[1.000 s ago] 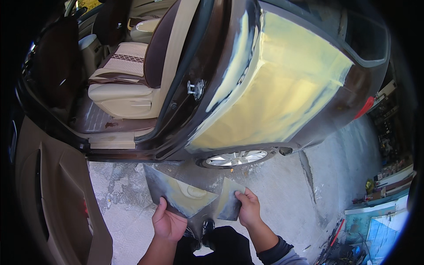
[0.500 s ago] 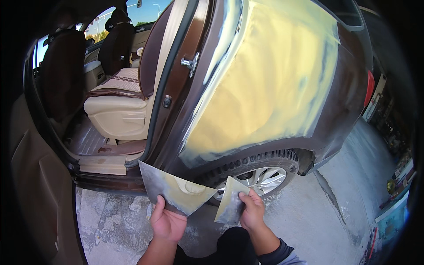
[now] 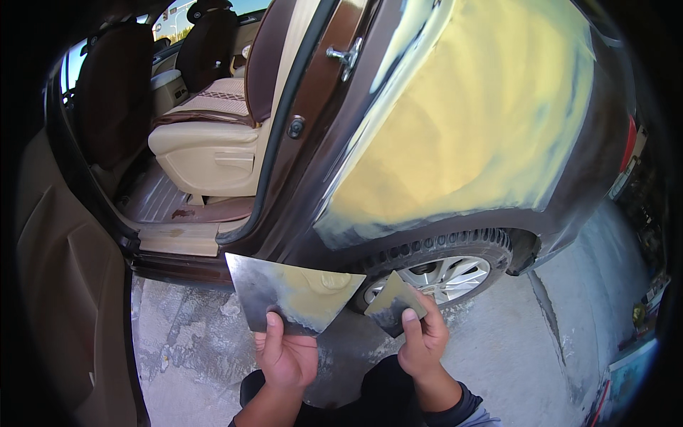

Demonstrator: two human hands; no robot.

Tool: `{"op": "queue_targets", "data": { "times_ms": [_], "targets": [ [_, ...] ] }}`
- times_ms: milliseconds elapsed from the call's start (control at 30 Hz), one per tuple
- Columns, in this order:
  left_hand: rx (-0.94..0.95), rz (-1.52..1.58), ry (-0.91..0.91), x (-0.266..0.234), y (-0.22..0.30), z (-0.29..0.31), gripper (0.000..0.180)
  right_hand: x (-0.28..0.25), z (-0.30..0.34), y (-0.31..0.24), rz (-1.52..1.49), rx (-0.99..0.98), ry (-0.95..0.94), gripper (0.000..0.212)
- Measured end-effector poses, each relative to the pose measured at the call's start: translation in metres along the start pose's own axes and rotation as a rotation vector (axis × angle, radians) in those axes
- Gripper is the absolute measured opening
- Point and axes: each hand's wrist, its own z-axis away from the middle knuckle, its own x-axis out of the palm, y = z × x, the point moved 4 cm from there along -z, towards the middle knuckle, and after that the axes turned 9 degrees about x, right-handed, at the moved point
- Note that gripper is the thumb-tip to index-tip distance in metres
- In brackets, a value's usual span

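Observation:
My left hand (image 3: pixel 288 356) pinches the lower edge of a wide metal putty spreader (image 3: pixel 284 288), thumb on its face. Yellow filler coats the spreader's right part, with a thick dab near its upper right corner. In my right hand (image 3: pixel 425 338) is a smaller spreader (image 3: pixel 395 306), tilted and smeared with the same filler, held between thumb and fingers. The two spreaders are apart, side by side. Beyond them is the car's rear side panel (image 3: pixel 455 135), covered in broad yellow filler with feathered, bluish-grey edges.
Below the panel stands the rear wheel (image 3: pixel 455 274) in its dark arch. At left the rear door (image 3: pixel 64 285) hangs open, showing the beige seat (image 3: pixel 210 153). A metal door striker (image 3: pixel 346 55) juts from the pillar. Concrete floor (image 3: pixel 498 356) lies beneath.
The spreaders have drawn apart. The right one has turned, its face now showing more to me. My view has shifted, so the car sits farther right in the picture.

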Motion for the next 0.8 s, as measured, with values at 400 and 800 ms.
{"op": "queue_targets", "data": {
  "times_ms": [400,800],
  "targets": [
    [0.247,-0.230,-0.240,0.016,0.019,0.038,0.043,0.056,0.035,-0.058,0.336,-0.495,-0.120,0.057],
    [0.419,-0.237,-0.253,0.017,0.055,0.037,0.042,0.040,0.041,-0.067,0.184,-0.300,-0.409,0.042]
  ]
}}
